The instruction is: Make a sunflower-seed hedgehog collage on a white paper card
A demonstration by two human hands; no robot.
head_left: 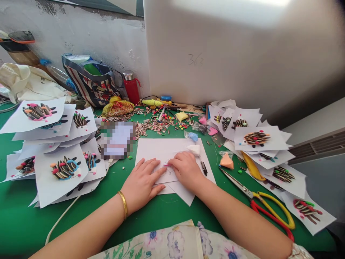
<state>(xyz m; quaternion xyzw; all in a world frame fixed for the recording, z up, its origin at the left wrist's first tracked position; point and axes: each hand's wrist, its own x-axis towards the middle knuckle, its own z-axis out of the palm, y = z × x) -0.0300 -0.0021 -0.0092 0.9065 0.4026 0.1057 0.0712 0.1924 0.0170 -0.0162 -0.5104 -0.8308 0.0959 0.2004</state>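
A white sheet of paper [151, 147] with a small line drawing [169, 171] lies in front of me on the green table. My left hand [142, 181], fingers stretched out, rests flat on the sheet and touches the drawing's left side. At the drawing's top edge my right hand [185, 171] is closed in a pinch on a small bit of pink modelling clay [166, 165]. A packet of white clay [194, 149] sits just beyond my right knuckles. Beside that hand lies a black pen [204, 168] on the paper.
Stacked cards with sunflower-seed hedgehogs stand left [61, 183] and right [261, 138]. Large scissors [253, 196] lie near my right forearm. Loose sunflower seeds [151, 124], clay packets [226, 160], a phone [118, 138], a red bottle [131, 88] and a striped bag [91, 79] are around.
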